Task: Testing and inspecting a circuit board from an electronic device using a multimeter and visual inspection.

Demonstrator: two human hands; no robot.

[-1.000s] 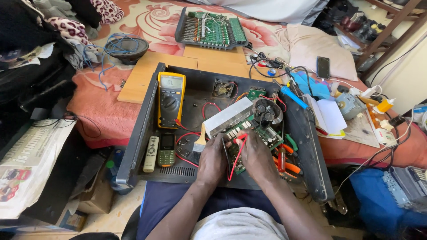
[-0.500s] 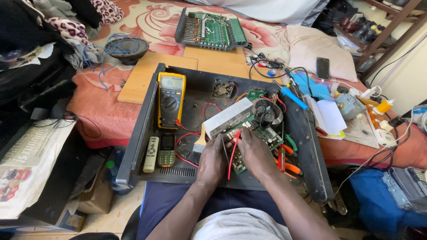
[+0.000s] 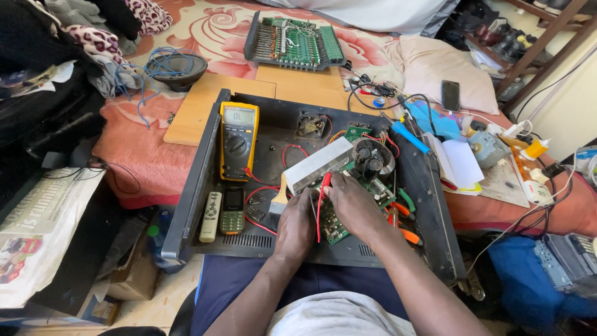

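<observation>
Both hands (image 3: 323, 211) on green circuit board (image 3: 336, 227) w/ red probe (image 3: 321, 199).

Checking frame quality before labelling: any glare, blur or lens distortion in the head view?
Head view: even daylight with soft shadows; the silver heatsink looks pale and bright. Both hands, left hand and right hand, and the green circuit board are sharp, without motion blur. Wide-angle distortion bows the black chassis edges and stretches the corners.
</observation>
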